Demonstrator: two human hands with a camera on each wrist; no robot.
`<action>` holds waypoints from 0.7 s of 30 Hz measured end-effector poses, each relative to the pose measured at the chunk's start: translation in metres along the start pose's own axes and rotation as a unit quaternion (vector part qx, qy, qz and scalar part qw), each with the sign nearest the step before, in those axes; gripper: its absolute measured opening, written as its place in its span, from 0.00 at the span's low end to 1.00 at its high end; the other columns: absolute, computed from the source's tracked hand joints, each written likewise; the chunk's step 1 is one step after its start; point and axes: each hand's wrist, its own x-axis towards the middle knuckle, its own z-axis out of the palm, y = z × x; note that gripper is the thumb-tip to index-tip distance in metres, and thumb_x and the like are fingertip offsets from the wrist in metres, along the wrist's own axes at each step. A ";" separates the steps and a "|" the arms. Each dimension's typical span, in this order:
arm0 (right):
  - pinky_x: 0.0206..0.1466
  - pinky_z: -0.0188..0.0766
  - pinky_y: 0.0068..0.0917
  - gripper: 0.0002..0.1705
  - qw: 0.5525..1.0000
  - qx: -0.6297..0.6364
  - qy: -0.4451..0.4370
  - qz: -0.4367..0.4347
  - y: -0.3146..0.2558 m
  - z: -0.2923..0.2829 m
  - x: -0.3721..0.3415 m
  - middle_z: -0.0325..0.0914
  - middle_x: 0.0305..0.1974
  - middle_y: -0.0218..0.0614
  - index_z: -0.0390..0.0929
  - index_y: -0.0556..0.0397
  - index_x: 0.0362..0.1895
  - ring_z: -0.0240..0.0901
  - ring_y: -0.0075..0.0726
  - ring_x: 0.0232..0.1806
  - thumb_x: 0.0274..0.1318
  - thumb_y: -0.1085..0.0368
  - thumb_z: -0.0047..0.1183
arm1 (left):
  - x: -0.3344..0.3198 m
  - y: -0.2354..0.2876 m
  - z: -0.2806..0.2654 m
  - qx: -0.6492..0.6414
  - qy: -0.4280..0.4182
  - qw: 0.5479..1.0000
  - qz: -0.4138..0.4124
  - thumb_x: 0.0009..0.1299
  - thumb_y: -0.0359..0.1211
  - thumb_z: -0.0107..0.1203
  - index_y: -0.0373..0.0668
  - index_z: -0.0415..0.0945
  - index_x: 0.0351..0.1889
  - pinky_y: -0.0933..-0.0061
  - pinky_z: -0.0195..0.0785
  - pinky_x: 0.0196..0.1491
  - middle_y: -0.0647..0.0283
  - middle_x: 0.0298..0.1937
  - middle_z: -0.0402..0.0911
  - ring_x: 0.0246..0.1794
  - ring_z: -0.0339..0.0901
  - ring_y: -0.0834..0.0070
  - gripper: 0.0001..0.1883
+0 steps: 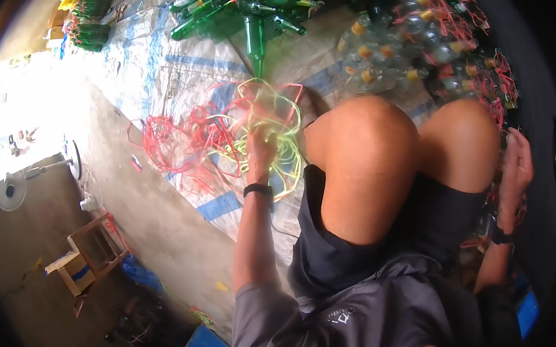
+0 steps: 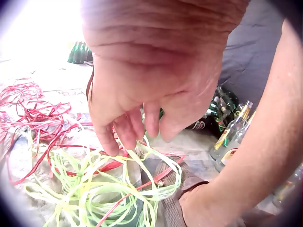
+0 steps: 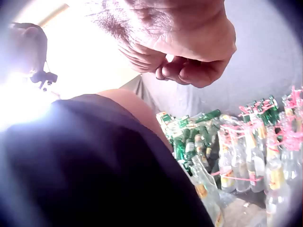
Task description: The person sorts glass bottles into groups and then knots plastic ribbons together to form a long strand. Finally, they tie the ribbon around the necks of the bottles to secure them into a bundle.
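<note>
Head view: left hand [image 1: 261, 150] down in the yellow-green string [image 1: 285, 142], which lies in loose loops on a striped sheet [image 1: 219, 206], red string [image 1: 173, 140] tangled in beside it; green bottle [image 1: 255, 40] lies with its neck toward the loops. Right hand [image 1: 515, 166] out past the knees, idle, fingers slack, nothing seen in it. Left wrist view: fingers bent downward, tips at the strands; cannot tell whether they pinch one. A red strand crosses the yellow-green coil, so a hard tug would likely draw both colours into a knot; a loop caught on that green neck might roll the bottle. Right wrist view: fingers loosely curled, holding nothing visible; clear bottles [image 3: 240, 163] stand below, bound with pink string [image 3: 242, 178]. A careless swing of arm or knee could topple some, perhaps chipping glass
</note>
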 end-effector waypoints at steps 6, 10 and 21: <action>0.31 0.53 0.15 0.15 0.990 -0.025 -0.058 -0.129 -0.057 0.018 -0.012 0.66 0.28 0.19 0.78 0.62 0.60 0.55 0.11 0.26 0.72 0.73 0.50 | 0.025 -0.020 0.023 0.053 0.026 0.997 0.051 0.66 0.34 0.62 0.43 0.84 0.51 0.57 0.76 0.52 0.48 0.52 0.82 0.49 0.84 0.57 0.16; 0.31 0.53 0.15 0.17 0.977 -0.084 -0.089 -0.176 -0.057 0.035 -0.012 0.63 0.27 0.20 0.79 0.63 0.59 0.54 0.13 0.27 0.69 0.76 0.53 | 0.039 -0.004 0.038 -0.016 -0.080 0.996 -0.046 0.68 0.35 0.63 0.42 0.84 0.49 0.59 0.77 0.44 0.48 0.48 0.83 0.41 0.86 0.58 0.14; 0.28 0.52 0.16 0.13 0.975 -0.090 -0.063 -0.193 -0.066 0.050 -0.006 0.72 0.32 0.26 0.80 0.64 0.55 0.55 0.14 0.26 0.69 0.75 0.52 | 0.037 0.018 0.097 -0.033 -0.122 0.986 -0.108 0.57 0.47 0.76 0.35 0.84 0.45 0.61 0.77 0.46 0.50 0.39 0.88 0.41 0.86 0.61 0.28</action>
